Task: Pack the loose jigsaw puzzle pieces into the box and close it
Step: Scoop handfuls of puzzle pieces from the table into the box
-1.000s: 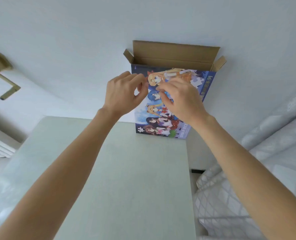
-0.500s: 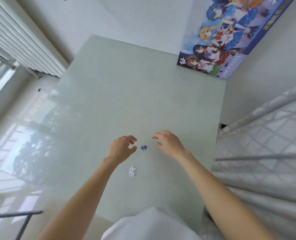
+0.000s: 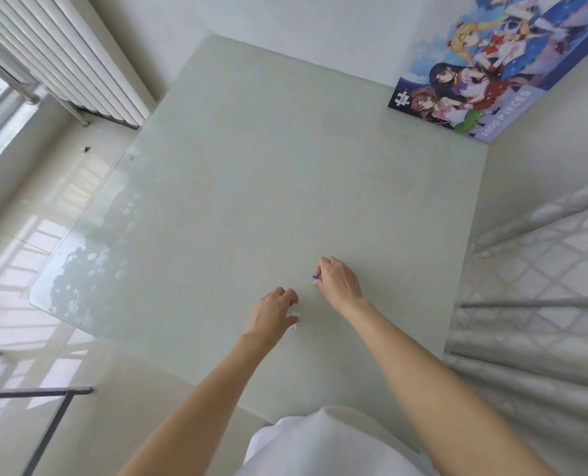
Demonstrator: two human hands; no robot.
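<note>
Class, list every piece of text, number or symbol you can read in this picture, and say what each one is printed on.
"1000 PIECES": along the lower edge of the puzzle box, at the table's far right corner.
A white jigsaw-piece logo: on the box's dark lower left corner; any lettering under it is too small to read.
No other readable text.

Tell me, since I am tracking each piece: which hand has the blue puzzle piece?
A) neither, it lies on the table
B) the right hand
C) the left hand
B: the right hand pinches the blue puzzle piece at its fingertips, while the left hand is at a white piece.
</note>
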